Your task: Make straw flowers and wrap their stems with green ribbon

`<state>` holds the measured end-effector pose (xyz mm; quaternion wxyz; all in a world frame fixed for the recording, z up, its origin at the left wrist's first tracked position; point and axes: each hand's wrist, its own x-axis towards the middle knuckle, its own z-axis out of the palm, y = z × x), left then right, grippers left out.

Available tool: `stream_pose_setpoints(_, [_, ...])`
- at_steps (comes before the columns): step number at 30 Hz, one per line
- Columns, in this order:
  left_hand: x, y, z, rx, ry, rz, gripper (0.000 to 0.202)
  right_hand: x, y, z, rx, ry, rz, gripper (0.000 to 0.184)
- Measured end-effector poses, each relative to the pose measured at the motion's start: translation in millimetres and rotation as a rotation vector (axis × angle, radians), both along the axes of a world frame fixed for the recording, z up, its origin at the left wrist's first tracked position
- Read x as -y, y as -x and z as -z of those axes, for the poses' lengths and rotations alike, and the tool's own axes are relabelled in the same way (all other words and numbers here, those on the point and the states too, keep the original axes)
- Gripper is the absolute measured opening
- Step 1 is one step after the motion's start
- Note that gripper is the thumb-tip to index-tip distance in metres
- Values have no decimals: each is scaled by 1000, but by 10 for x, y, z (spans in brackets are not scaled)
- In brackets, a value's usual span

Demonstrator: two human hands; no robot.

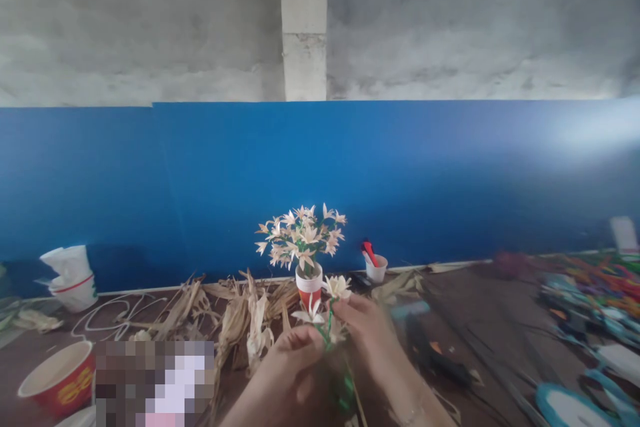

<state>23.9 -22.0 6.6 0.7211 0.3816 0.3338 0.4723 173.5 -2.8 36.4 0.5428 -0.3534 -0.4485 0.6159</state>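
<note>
My left hand [300, 350] is closed in a pinch at a green-wrapped stem [328, 330], just below a white flower [311, 312] with pointed petals. My right hand [367, 324] pinches the same spray from the other side, beneath a fuller cream flower [338, 287]. The flowers look handmade, perhaps from corn husk. More green wrapping and thin stalks hang below the hands, blurred. Straight behind them, a red-and-white cup [309, 284] holds a bunch of similar pale flowers [305, 237] on green stems. My fingers hide part of the stem.
Dry corn husks [233, 320] lie along the table's back, before a blue panel [225, 180]. On the left are a red paper bowl [60, 377], white cups [75, 284] and a white cord [115, 320]. To the right sit a small tub [377, 269], a dark tool [440, 357] and tape rolls [570, 404].
</note>
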Motion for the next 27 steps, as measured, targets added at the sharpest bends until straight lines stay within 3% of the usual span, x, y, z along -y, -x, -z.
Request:
stream_pose_setpoints(3, [-80,32,33,-98,-21,-194,30,-7,-21,7,189,-66,24,22])
stream_pose_setpoints(5, [-103,62,28,-104,-30,-252,31,2,-24,21,325,-115,33,16])
stream_pose_setpoints(7, [-94,86,12,-48,-33,-245,33,21,-22,35,390,-133,-48,12])
stream_pose_setpoints(10, [-57,108,-20,0,-21,-166,35,58,-24,38,369,-120,-276,11])
stream_pose_setpoints(12, [-44,114,-47,-36,-50,-111,34,86,-27,14,395,-134,-329,10])
stream_pose_setpoints(15, [-34,112,-97,-97,-164,-84,33,138,-30,-50,567,-231,-203,6])
stream_pose_setpoints(20, [87,97,-233,-339,-334,-220,17,207,-39,-143,759,-483,0,12])
stream_pose_setpoints(23, [194,76,-348,-349,-349,-231,15,214,-49,-161,717,-571,-23,11])
stream_pose_setpoints(27, [246,20,-418,-181,-257,-374,25,212,-16,-148,566,-478,37,14])
